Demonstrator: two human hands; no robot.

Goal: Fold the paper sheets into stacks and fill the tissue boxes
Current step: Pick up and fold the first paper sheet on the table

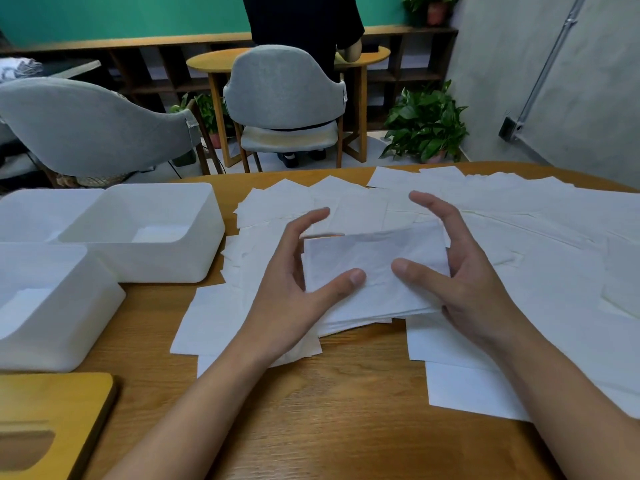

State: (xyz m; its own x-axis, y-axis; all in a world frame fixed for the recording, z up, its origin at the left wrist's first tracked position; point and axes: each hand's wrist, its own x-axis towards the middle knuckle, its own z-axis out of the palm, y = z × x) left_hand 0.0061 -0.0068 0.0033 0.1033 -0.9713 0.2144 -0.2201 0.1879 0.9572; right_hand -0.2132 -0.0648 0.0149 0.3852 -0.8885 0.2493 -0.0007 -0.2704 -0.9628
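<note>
The left hand (294, 271) and the right hand (464, 268) flank a small stack (374, 271) of folded sheets that sits directly between them, each thumb lying flat on its top face; the index fingers arch loosely over the stack's far edge without touching it, so the hands look spread and relaxed, steadying and squaring the pile rather than clamped on it; whether any lower fingers reach beneath it cannot be told. Loose sheets (519, 220) lie flat and unfolded beyond the fingertips, under the stack, and in a wide overlapping spread out past the right hand, with more below the right wrist and beneath the left forearm, all on the wooden table (346, 393). Away to the outside of the left hand stand three open white tissue boxes; the one closest to that hand (156, 265) shows only a thin patch of white paper on its floor; the one toward the left elbow (76, 334) shows much the same; the farthest (52, 192) is too washed out to judge. A wooden lid (52, 420) with a slot lies off the boxes, outside the left forearm. By my reading the work is at an early stage; one modest stack is formed and being tidied; none of the boxes is anywhere near full, no lid is on, and most of the paper remains to be folded, gathered and loaded.
</note>
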